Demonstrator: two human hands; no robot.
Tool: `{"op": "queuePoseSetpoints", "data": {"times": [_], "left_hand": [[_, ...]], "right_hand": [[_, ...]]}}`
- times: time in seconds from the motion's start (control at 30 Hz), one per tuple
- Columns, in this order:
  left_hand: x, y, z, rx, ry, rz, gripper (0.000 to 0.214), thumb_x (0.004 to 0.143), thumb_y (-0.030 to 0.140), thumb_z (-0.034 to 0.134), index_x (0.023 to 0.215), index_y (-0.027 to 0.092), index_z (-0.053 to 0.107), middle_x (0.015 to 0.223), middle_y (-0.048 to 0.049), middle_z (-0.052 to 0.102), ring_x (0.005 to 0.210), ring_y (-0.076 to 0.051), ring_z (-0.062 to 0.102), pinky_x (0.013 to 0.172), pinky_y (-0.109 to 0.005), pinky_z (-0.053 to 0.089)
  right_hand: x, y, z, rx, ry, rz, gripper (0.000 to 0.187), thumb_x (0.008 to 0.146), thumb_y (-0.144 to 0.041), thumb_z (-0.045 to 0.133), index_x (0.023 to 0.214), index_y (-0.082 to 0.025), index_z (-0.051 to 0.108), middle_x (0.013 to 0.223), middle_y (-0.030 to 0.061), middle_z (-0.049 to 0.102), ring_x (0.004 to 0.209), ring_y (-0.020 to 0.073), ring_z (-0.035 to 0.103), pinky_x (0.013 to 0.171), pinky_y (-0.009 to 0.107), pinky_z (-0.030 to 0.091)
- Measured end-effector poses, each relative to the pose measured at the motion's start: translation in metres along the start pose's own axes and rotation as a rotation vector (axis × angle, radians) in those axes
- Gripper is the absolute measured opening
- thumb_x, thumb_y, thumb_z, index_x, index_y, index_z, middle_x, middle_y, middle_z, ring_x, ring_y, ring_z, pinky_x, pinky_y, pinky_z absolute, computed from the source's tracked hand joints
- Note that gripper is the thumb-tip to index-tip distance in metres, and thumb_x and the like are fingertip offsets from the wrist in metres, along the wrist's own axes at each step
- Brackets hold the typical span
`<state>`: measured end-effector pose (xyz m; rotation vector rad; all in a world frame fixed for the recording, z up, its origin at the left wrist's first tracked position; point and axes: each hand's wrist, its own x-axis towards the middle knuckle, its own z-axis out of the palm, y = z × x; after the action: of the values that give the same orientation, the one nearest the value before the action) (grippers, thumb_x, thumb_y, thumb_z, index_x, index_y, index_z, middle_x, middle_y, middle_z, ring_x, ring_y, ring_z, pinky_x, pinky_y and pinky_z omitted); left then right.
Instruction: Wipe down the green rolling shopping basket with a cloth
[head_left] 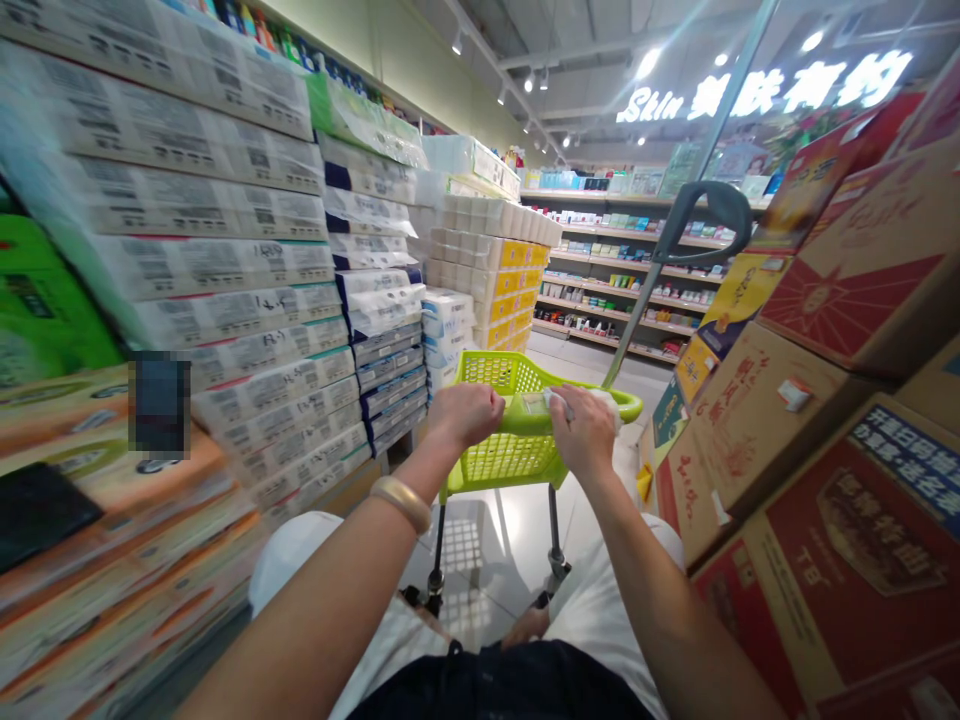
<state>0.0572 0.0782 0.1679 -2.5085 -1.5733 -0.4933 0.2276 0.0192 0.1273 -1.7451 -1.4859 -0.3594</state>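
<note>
A lime-green shopping basket [504, 378] on a wheeled metal frame stands in the aisle right in front of me. My left hand [466, 412] is closed over the basket's near rim. My right hand [583, 430] is also closed on the rim, with a white cloth or tissue [609, 398] bunched under its fingers. A gold bangle [403, 500] sits on my left wrist. The basket's long grey pull handle [705, 212] rises to the upper right.
Stacked packs of tissue paper [247, 260] wall the left side of the aisle. Red and brown cardboard boxes [840, 400] pile up on the right. Store shelves [622, 290] with goods stand beyond on the pale tiled floor [487, 560].
</note>
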Motion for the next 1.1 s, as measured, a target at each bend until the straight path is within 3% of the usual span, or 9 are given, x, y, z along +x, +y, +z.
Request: {"op": "queuePoseSetpoints", "data": {"times": [0.1,0.2,0.33,0.53,0.63,0.73,0.93,1.03,1.1], "left_hand": [[0.000,-0.001,-0.001,0.008,0.001,0.004,0.043,0.088,0.034,0.031,0.087,0.019,0.071,0.091,-0.0114,0.073,0.088,-0.027,0.068,0.071,-0.036,0.051],[0.000,-0.003,-0.002,0.007,-0.007,0.005,0.043,0.088,0.033,0.031,0.087,0.019,0.072,0.091,-0.0120,0.072,0.090,-0.027,0.068,0.073,-0.036,0.051],[-0.001,-0.003,-0.003,-0.003,-0.020,0.003,0.045,0.089,0.034,0.029,0.087,0.018,0.072,0.092,-0.0121,0.072,0.091,-0.026,0.068,0.075,-0.035,0.051],[0.000,-0.002,-0.002,-0.008,-0.008,0.002,0.045,0.088,0.034,0.029,0.085,0.018,0.071,0.091,-0.0113,0.072,0.089,-0.026,0.068,0.072,-0.035,0.051],[0.000,0.000,0.000,-0.003,0.010,0.013,0.045,0.088,0.033,0.029,0.085,0.018,0.072,0.089,-0.0122,0.072,0.087,-0.027,0.068,0.070,-0.036,0.051],[0.000,0.001,0.001,0.005,0.027,0.022,0.045,0.087,0.032,0.030,0.084,0.017,0.072,0.086,-0.0124,0.072,0.086,-0.028,0.069,0.068,-0.037,0.052],[0.000,-0.002,0.002,0.018,0.044,0.027,0.044,0.087,0.032,0.030,0.085,0.018,0.072,0.087,-0.0121,0.073,0.085,-0.027,0.069,0.070,-0.037,0.052],[0.000,-0.003,0.002,0.014,0.039,0.033,0.045,0.088,0.033,0.030,0.084,0.018,0.072,0.086,-0.0122,0.073,0.085,-0.027,0.069,0.069,-0.037,0.052],[0.000,-0.003,0.002,0.007,0.037,0.031,0.046,0.088,0.033,0.029,0.083,0.018,0.072,0.086,-0.0122,0.073,0.085,-0.027,0.069,0.068,-0.036,0.051]], "right_hand": [[-0.008,-0.028,0.008,0.003,-0.039,-0.135,0.035,0.092,-0.043,0.043,0.113,-0.026,0.065,0.124,0.0039,0.062,0.122,0.0218,0.048,0.108,0.038,0.022],[-0.011,-0.037,0.010,0.021,-0.052,-0.210,0.033,0.091,-0.044,0.047,0.112,-0.027,0.066,0.123,0.0033,0.063,0.120,0.0206,0.050,0.108,0.035,0.024],[-0.009,-0.010,0.008,0.076,0.028,-0.241,0.030,0.093,-0.040,0.044,0.107,-0.026,0.067,0.117,0.0018,0.066,0.116,0.0185,0.054,0.105,0.034,0.028],[-0.001,0.054,0.009,0.124,0.271,-0.091,0.034,0.093,-0.038,0.038,0.103,-0.023,0.068,0.111,0.0035,0.068,0.113,0.0213,0.055,0.105,0.042,0.027],[-0.002,0.053,0.017,0.143,0.358,-0.020,0.036,0.094,-0.038,0.036,0.100,-0.022,0.068,0.108,0.0047,0.068,0.115,0.0231,0.053,0.106,0.046,0.025],[-0.011,0.027,0.030,0.159,0.423,-0.043,0.034,0.094,-0.035,0.036,0.100,-0.022,0.067,0.112,0.0058,0.066,0.118,0.0241,0.050,0.107,0.048,0.023],[-0.031,-0.019,0.041,0.092,0.258,-0.401,0.027,0.091,-0.027,0.048,0.114,-0.028,0.062,0.121,0.0018,0.063,0.123,0.0200,0.048,0.110,0.040,0.020],[-0.028,-0.005,0.034,0.057,0.218,-0.467,0.029,0.090,-0.027,0.050,0.116,-0.027,0.061,0.122,0.0021,0.063,0.121,0.0192,0.049,0.109,0.037,0.024],[-0.022,0.016,0.027,0.054,0.248,-0.424,0.028,0.092,-0.029,0.047,0.115,-0.025,0.062,0.120,0.0038,0.063,0.120,0.0203,0.051,0.107,0.038,0.026]]}}
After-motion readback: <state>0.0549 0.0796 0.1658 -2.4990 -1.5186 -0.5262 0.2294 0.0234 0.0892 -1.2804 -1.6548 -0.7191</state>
